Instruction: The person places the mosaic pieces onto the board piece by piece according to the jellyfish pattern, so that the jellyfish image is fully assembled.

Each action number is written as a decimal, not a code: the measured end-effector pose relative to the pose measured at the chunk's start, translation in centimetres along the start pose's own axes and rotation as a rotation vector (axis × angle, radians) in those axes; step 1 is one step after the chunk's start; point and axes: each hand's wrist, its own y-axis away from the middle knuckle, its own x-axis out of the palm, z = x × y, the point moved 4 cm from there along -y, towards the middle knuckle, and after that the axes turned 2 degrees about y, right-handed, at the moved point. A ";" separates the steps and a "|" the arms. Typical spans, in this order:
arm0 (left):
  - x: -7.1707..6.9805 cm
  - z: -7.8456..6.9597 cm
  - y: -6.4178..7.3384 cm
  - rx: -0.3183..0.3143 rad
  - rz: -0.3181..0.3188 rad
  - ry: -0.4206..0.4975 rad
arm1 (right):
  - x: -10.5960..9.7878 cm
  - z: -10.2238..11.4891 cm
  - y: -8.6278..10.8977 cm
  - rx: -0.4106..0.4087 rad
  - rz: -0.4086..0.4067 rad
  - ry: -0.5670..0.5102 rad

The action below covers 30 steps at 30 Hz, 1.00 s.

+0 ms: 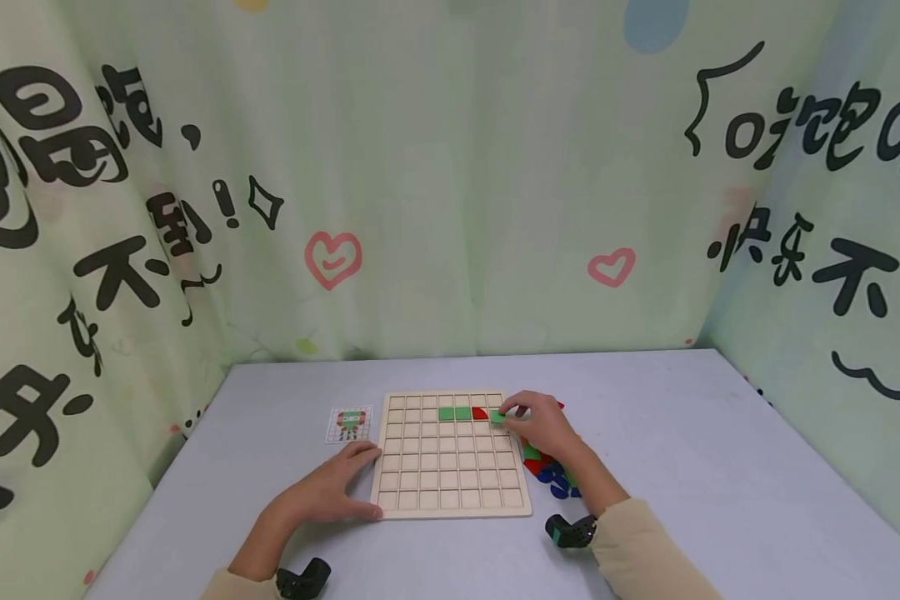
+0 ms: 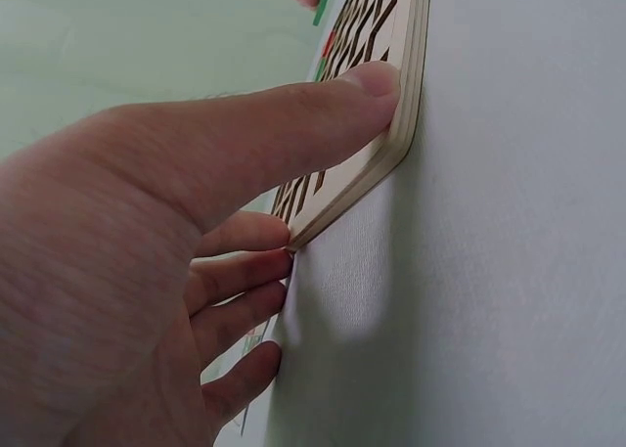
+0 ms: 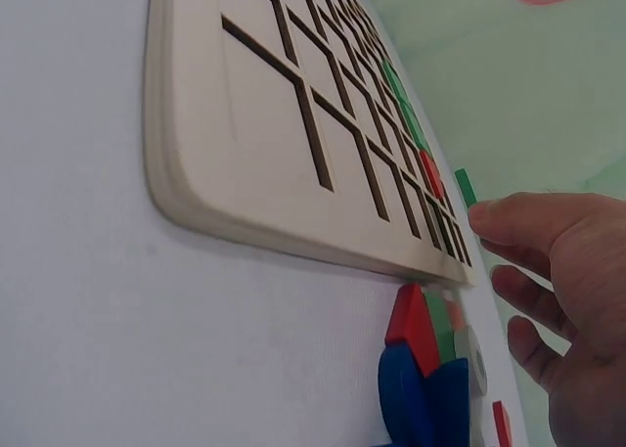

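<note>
A wooden grid board [image 1: 438,481] lies flat on the table with two green squares [image 1: 454,413] and a red piece with a curved side [image 1: 479,413] in one of its upper rows. My right hand [image 1: 543,429] pinches a green piece [image 1: 498,416] between thumb and fingertips, just right of the red one; in the right wrist view this green piece [image 3: 465,186] shows edge-on above the board. My left hand [image 1: 330,490] rests at the board's left side. Its thumb [image 2: 372,80] presses the near-left corner, and the other fingertips touch the left edge.
A pattern card [image 1: 349,424] with a red and green figure lies left of the board. Several loose red, green and blue pieces [image 1: 559,481] are heaped at its right, partly behind my right forearm. Black devices [image 1: 570,531] sit at both wrists. A printed curtain [image 1: 472,208] surrounds the table.
</note>
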 end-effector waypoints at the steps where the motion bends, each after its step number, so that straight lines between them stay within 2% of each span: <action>1: 0.0 0.0 0.0 0.000 -0.001 0.002 | 0.1 0.1 0.0 -0.004 0.001 0.004; 16: 0.0 -0.1 0.0 0.003 -0.008 0.014 | 1.7 1.7 -0.9 -0.081 0.019 -0.015; 30: 0.0 0.0 -0.1 0.008 -0.006 0.012 | 2.4 2.8 -1.4 -0.068 0.036 -0.055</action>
